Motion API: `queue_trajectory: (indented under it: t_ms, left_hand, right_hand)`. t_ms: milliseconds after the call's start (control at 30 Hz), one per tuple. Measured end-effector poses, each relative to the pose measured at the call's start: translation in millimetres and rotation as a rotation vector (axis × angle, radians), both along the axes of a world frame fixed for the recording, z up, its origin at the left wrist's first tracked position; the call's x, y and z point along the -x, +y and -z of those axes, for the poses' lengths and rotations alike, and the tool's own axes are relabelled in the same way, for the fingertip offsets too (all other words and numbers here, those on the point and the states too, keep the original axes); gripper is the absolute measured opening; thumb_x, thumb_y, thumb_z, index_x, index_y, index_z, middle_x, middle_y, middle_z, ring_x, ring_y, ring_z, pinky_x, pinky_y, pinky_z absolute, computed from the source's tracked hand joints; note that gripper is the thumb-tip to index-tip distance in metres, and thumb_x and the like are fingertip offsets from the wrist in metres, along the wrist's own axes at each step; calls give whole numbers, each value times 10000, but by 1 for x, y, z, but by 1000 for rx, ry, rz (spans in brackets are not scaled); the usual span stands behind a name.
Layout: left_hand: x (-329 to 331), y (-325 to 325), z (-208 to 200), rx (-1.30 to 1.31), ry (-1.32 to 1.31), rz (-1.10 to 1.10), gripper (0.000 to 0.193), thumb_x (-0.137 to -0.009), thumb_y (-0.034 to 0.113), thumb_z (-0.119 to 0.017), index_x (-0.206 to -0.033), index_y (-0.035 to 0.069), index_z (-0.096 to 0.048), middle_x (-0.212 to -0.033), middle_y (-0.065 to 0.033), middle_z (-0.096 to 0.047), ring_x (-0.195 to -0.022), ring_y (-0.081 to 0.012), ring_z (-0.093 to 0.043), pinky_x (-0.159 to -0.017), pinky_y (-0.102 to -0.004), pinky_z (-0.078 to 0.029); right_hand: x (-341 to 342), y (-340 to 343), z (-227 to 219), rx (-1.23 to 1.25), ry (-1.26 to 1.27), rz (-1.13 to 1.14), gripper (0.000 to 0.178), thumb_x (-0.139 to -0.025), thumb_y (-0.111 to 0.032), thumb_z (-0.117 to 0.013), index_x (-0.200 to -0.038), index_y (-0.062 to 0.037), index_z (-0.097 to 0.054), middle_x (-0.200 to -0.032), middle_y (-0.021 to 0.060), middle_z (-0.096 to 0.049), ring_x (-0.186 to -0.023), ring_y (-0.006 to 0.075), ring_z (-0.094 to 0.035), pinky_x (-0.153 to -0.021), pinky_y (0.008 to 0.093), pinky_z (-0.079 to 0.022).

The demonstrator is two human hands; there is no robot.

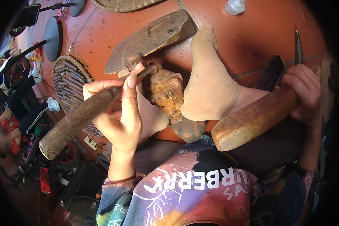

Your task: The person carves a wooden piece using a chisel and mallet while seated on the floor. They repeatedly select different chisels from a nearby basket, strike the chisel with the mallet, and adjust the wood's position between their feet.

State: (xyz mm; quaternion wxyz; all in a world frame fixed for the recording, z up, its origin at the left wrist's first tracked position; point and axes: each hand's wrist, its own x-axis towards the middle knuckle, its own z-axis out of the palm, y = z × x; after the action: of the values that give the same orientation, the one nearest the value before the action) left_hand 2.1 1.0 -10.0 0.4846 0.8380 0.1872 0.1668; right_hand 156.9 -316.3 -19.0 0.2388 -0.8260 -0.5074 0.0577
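A carved brown wooden piece (164,88), with a rough, folded surface, lies between my two feet in beige socks. My left hand (118,120) grips a carving chisel (77,122), its thumb raised along the shaft. The chisel's thick end points to the lower left, and its narrow end reaches the top of the carving; whether it touches is hard to see. At the right, my right hand (305,92) is wrapped round the narrow part of a heavy wooden mallet (256,116). The mallet's blunt end lies toward the carving, apart from the chisel.
Beyond the carving lies a curved wooden slab (150,41) on red floor tiles. A woven basket (57,62) of several chisels stands at the left. A pointed tool (298,47) lies beyond my right hand, and a white bottle (235,6) stands far off. Round stand bases (53,37) are at the left.
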Motion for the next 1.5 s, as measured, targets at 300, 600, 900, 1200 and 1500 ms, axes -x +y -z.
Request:
queue_trajectory:
  t_ms: [300, 600, 900, 1200, 1500]
  left_hand:
    - [-9, -4, -4, -129, 16, -14, 121, -868, -65, -675, -918, -75, -565, -950, -99, -527, -823, -157, -640, -734, -250, -537]
    - [-27, -3, -19, -383, 57, 102, 88, -854, 15, -669, -899, -36, -613, -703, -171, -664, -537, -270, -641, -525, -349, -480]
    - [-34, -5, -29, -418, 164, 146, 137, -853, 32, -663, -935, -31, -572, -702, -182, -675, -613, -328, -686, -578, -381, -522]
    - [-48, 0, -50, -467, 373, 286, 185, -884, 69, -690, -982, -38, -576, -779, -150, -703, -702, -226, -702, -637, -315, -525]
    - [-22, 25, -83, 976, -378, 369, 172, -979, 115, -495, -1117, 23, -450, -925, -239, -649, -1033, -443, -650, -859, -481, -571]
  right_hand:
    - [-3, 4, -10, -20, 43, 51, 218, -688, -63, -676, -881, 3, -598, -803, 153, -594, -734, 330, -625, -623, 382, -477]
    - [-31, 68, -102, -239, 144, -28, 541, -666, -40, -734, -1197, -14, -631, -885, 137, -655, -790, 310, -665, -700, 362, -502]
    - [-40, 76, -146, -234, 18, -77, 535, -739, -87, -724, -1258, -40, -600, -900, 161, -677, -812, 318, -675, -730, 364, -516]
    - [-42, 74, -131, -114, -56, -20, 560, -778, -111, -713, -1318, -64, -570, -919, 187, -690, -838, 331, -679, -751, 371, -525]
    - [-8, 53, -86, -333, -78, 145, 600, -680, -37, -747, -1260, -13, -595, -1019, 147, -691, -827, 280, -678, -742, 336, -513]
